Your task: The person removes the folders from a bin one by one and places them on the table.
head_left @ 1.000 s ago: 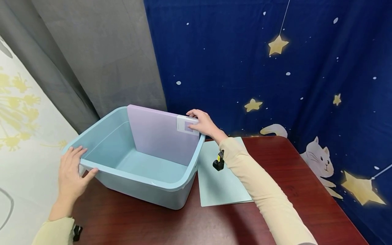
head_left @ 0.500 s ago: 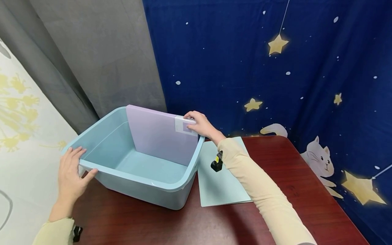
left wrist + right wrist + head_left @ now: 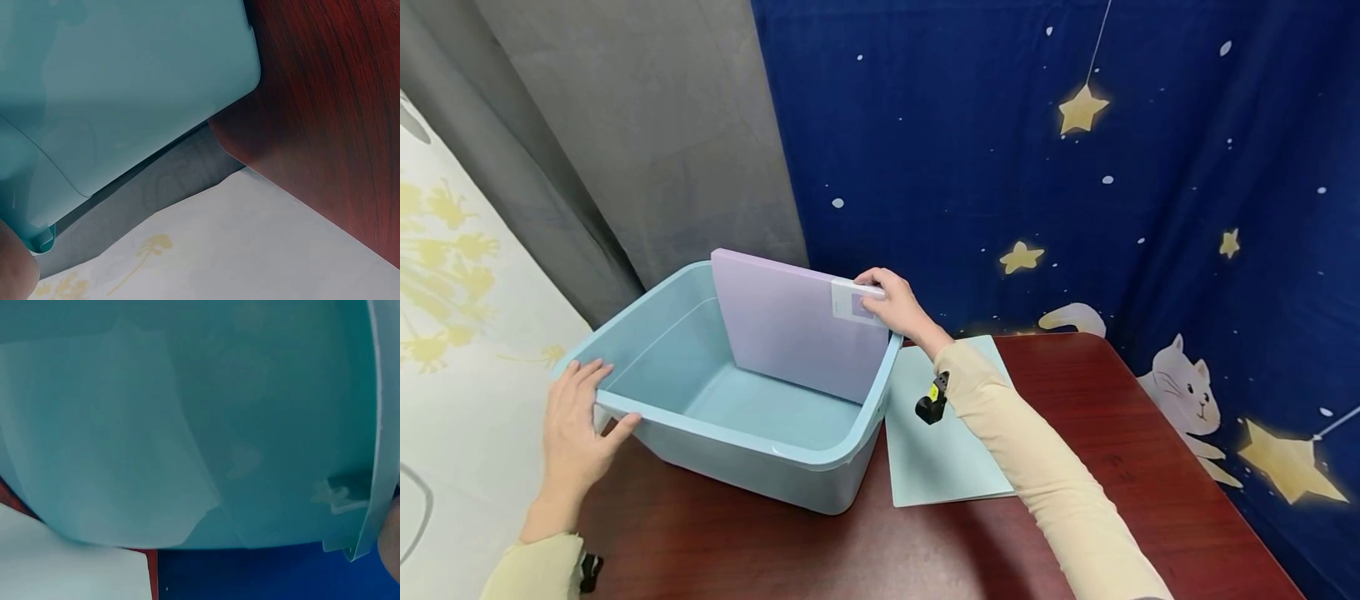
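Note:
A light-blue plastic basin (image 3: 760,457) stands on the table. Inside it, a purple file folder (image 3: 790,329) with a white label stands on edge along the back wall, its top edge above the rim. My right hand (image 3: 901,307) pinches the folder's upper right corner, thumb on the labelled front and fingers over the top. At the basin's left corner, my left hand (image 3: 574,425) grips the rim, fingers over it and thumb on the near side. The left wrist view shows the basin's outer wall (image 3: 137,81), and the right wrist view its opposite outside wall (image 3: 187,437).
A pale-blue folder (image 3: 943,450) lies flat on the dark red wooden table (image 3: 1105,442), to the right of the basin and partly under my right forearm. Grey curtain (image 3: 685,133) and a navy star-patterned curtain (image 3: 940,150) hang behind. A white printed cloth (image 3: 467,350) is at left.
The purple folder has risen slightly in the basin, most at its left end, with my right hand holding its corner. My left hand stays in place on the rim.

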Demonstrator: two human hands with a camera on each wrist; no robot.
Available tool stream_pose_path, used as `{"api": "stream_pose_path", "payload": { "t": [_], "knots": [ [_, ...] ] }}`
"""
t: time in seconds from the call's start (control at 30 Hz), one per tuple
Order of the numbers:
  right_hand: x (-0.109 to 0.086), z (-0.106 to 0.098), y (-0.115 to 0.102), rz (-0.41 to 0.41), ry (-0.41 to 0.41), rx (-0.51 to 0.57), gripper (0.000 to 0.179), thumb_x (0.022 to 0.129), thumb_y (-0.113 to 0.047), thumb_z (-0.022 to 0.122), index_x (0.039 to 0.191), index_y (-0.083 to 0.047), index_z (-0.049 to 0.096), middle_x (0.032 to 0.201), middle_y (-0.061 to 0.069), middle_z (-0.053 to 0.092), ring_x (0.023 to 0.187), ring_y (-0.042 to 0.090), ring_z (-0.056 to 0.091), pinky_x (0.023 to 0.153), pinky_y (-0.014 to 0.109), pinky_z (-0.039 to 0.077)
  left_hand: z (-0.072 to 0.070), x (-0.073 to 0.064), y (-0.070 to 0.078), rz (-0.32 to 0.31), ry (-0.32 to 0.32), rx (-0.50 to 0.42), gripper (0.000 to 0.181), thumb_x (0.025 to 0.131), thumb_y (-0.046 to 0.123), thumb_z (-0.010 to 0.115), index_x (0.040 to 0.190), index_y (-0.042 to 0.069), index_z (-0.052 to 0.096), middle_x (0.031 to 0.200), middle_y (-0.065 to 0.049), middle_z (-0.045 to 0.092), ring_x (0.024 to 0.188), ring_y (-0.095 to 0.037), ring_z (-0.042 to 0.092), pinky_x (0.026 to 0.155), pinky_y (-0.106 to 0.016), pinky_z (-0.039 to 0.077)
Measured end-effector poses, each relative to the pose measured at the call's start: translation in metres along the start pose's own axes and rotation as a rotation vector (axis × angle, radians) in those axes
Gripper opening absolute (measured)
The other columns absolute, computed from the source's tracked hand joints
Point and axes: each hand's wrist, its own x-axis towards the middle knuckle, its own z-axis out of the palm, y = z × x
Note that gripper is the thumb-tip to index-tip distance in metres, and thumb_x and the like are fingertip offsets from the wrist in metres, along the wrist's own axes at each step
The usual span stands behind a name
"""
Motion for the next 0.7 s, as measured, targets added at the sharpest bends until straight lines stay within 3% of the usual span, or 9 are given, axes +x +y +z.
{"api": "stream_pose_path", "payload": {
  "t": [0.37,0.7],
  "knots": [
    [0.002,-0.008,-0.009,0.009,0.114,0.034,0.024,0.088,-0.009,0.055,0.111,-0.009,0.060,0.111,0.007,0.057,0.095,0.018,0.053,0.081,0.034,0.047,0.001,0.001,0.002,-0.007,-0.002,-0.006,0.094,0.072,0.070,0.053,0.123,-0.009,0.048,0.125,-0.032,0.045,0.132,-0.041,0.026,0.112,-0.046,0.008],
    [0.003,-0.017,-0.020,-0.044,0.220,0.083,0.022,0.085,-0.007,0.058,0.107,-0.005,0.062,0.109,0.009,0.060,0.098,0.020,0.055,0.085,0.035,0.044,0.000,0.001,0.002,0.002,0.010,-0.021,0.095,0.071,0.070,0.055,0.121,-0.010,0.049,0.123,-0.033,0.045,0.131,-0.043,0.027,0.112,-0.044,0.009]
  ]
}}
